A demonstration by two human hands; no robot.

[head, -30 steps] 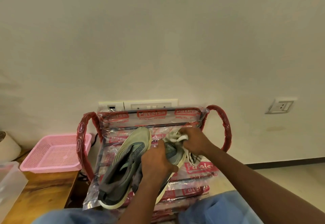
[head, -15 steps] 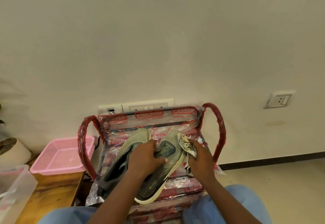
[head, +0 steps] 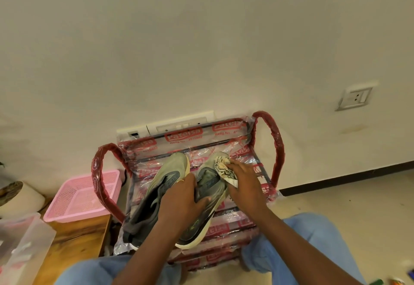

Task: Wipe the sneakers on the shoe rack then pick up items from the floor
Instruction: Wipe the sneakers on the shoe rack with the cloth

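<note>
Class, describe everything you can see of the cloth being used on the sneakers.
The cloth is a small, crumpled rag, cream with dark printed markings, soft fabric by its look. The right hand holds it bunched and presses it against the toe end of one sneaker lying on the plastic-wrapped shoe rack.

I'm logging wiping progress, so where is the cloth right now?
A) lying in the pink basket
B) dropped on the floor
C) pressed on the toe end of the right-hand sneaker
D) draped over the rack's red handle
C: the right hand holds the patterned cloth against the toe end of the right-hand sneaker, while the left hand grips that shoe.
</note>
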